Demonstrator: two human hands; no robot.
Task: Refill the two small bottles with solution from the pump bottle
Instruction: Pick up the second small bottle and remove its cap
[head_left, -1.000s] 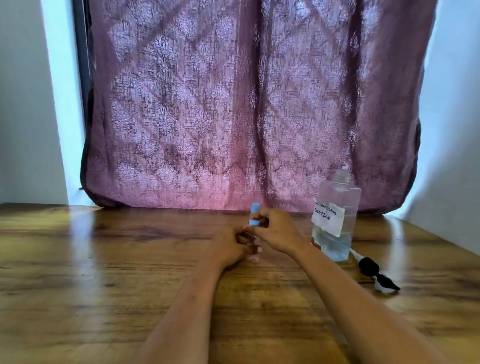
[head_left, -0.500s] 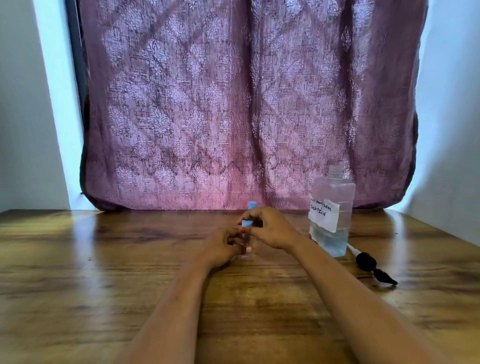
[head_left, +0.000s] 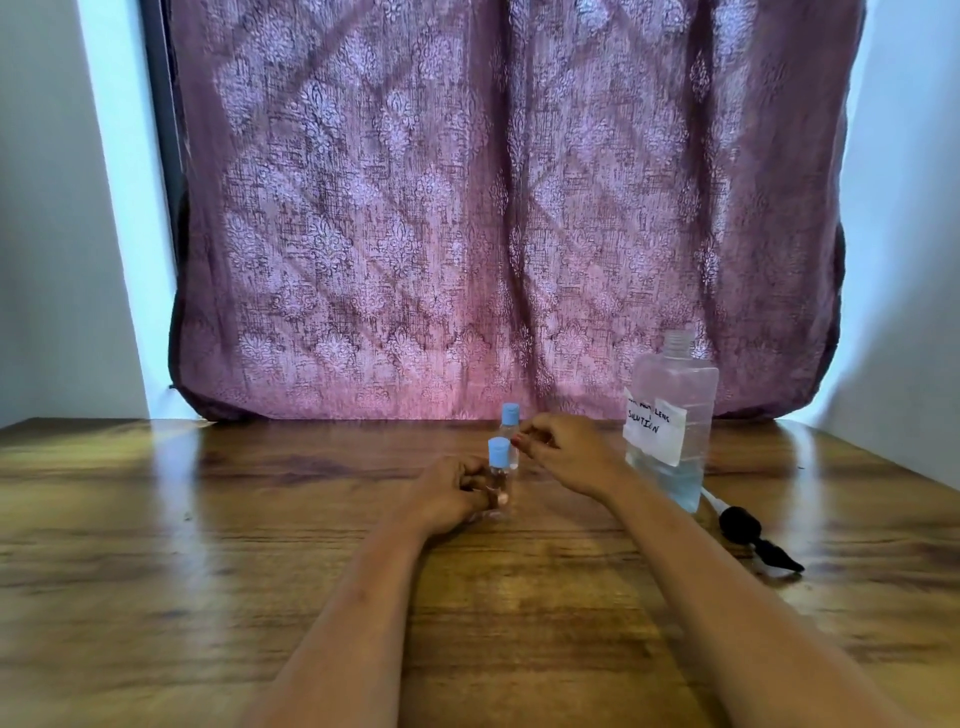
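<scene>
Head camera, looking forward-down over table (head_left: 156, 519), facing curtain (head_left: 467, 234).

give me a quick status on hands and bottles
Left hand gripping near small bottle, blue cap on. Right hand empty, beside far small bottle. Pump bottle open, pump head on table. Nothing blocking.

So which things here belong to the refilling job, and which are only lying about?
For the job:
- near small bottle, blue cap on, held by left hand
- far small bottle, capped, beside right hand
- big labelled bottle, open
- pump head, lying on the table

Not part of it:
- curtain
</scene>
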